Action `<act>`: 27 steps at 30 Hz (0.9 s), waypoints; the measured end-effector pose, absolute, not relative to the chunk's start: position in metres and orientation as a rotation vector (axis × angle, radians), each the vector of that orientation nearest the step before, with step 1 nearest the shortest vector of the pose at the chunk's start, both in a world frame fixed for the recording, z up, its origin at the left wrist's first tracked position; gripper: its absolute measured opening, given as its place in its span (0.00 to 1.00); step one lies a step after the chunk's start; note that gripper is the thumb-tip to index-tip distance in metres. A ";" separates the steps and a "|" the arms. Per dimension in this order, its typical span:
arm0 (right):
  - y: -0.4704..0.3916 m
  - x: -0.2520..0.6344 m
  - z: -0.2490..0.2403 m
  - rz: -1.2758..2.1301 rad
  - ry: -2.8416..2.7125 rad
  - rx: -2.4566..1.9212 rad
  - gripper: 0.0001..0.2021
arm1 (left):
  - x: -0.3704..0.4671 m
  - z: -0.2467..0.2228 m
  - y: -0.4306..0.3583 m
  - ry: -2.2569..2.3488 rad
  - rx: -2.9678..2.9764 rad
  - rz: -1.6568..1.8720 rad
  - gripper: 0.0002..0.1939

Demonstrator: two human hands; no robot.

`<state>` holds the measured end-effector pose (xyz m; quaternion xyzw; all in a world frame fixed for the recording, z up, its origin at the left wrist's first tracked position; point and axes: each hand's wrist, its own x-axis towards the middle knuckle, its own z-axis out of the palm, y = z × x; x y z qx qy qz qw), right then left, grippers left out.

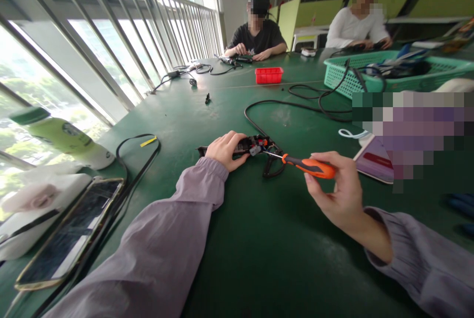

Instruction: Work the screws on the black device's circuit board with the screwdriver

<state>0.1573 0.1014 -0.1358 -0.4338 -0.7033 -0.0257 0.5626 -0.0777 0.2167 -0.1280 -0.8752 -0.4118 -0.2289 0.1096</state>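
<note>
My left hand [227,151] is closed around a dark, opened electrical device [254,146] lying on the green table [252,239]. Small red and grey parts and thin wires show at the device's right end, while its left part is mostly under my fingers. In my right hand [338,187] is a screwdriver [309,166] with an orange and black handle, pinched at the handle's rear. Its thin shaft points left, and the tip meets the wiring end of the device; whether it sits in a screw I cannot tell. A black cord [255,105] runs from that end.
A red tray [269,75] and a green basket [335,73] of tools and cords stand farther back. On the left are a phone [70,234], a bottle [70,138] and a black strap [157,147]. A small black piece [208,98] lies mid-table. Two people sit at the far side.
</note>
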 end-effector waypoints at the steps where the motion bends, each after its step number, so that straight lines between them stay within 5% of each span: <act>1: 0.101 0.157 -0.135 -0.056 -1.684 -1.029 0.15 | -0.078 -0.128 0.217 -1.212 -2.572 -0.674 0.20; 5: 0.099 0.160 -0.131 -0.009 -1.783 -1.091 0.06 | -0.078 -0.128 0.217 -1.200 -2.569 -0.679 0.20; 13: 0.101 0.161 -0.140 0.017 -1.665 -0.981 0.18 | -0.078 -0.128 0.217 -1.185 -2.565 -0.685 0.20; 20: 0.100 0.162 -0.137 0.120 -1.753 -1.095 0.09 | -0.078 -0.128 0.217 -1.197 -2.573 -0.689 0.20; 27: 0.101 0.159 -0.137 -0.011 -1.637 -0.985 0.18 | -0.078 -0.129 0.218 -1.204 -2.582 -0.694 0.20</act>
